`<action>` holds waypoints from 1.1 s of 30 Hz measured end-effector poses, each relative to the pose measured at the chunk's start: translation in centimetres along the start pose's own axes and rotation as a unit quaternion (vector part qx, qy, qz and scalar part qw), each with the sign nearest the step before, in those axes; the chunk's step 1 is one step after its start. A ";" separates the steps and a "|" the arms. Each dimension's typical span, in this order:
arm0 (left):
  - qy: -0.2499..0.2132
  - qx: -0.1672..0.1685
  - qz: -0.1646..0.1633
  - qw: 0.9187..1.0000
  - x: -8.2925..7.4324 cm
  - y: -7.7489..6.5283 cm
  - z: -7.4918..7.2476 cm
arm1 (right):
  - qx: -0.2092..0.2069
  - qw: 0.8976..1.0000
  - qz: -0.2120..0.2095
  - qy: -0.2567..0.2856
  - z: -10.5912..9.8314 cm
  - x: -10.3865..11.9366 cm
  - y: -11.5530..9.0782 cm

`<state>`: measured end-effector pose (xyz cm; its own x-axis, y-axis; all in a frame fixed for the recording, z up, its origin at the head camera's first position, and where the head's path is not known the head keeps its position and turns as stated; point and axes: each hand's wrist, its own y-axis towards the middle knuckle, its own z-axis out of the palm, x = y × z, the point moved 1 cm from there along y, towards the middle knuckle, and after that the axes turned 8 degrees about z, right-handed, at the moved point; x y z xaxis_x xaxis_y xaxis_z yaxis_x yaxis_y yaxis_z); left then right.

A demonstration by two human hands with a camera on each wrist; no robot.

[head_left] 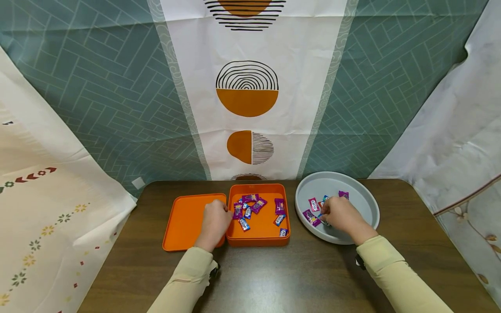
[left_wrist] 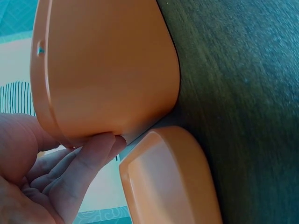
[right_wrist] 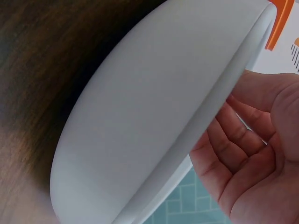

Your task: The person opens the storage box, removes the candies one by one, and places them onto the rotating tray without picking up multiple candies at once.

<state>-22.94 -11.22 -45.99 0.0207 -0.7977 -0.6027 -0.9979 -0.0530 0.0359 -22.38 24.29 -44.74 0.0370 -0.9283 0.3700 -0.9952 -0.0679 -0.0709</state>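
An orange box (head_left: 258, 241) with purple-wrapped and small blue-and-white wrapped candies inside sits mid-table. At its left wall, my left hand (head_left: 215, 221) grips the rim; in the left wrist view its fingers (left_wrist: 96, 151) press the wall's outside while the thumb's tip goes behind the rim. To the right is a round grey tray (head_left: 364, 200) holding several wrapped candies, among them a purple one (head_left: 311, 218) and a pink one (head_left: 313, 204). My right hand (head_left: 342, 216) reaches over the tray's near side, fingers bent down among the candies. The tray's rim hides its fingertips in the right wrist view.
An orange lid (head_left: 184, 224) lies left of the box, partly under my left hand. The brown wooden table (head_left: 258, 278) extends in front. A patterned curtain (head_left: 250, 152) hangs along the table's back edge, with pale cloths at both sides.
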 end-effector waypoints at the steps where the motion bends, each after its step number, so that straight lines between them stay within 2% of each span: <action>1: 0.000 0.000 0.000 1.000 0.0 0.0 0.0 | -0.001 1.000 0.000 -0.002 0.0 0.0 0.0; 10: 0.002 0.000 0.002 1.000 0.0 0.0 0.0 | -0.001 1.000 0.002 -0.008 -0.4 0.0 0.0; 16: 0.001 0.004 -0.005 1.000 0.1 0.1 0.1 | -0.020 0.999 -0.015 -0.021 -1.0 0.8 0.2; 25: 0.003 0.007 -0.006 1.000 0.1 0.1 0.1 | -0.003 0.999 -0.050 -0.017 -1.8 4.6 0.0; 33: -0.001 0.011 -0.012 1.000 0.1 0.2 0.1 | 0.010 0.995 -0.095 -0.022 -1.2 8.5 -0.1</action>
<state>-23.16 -11.28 -46.11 0.0437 -0.7955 -0.6043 -0.9983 -0.0584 0.0047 -22.05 16.84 -40.48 0.2295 -0.9127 0.3381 -0.9676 -0.2514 -0.0220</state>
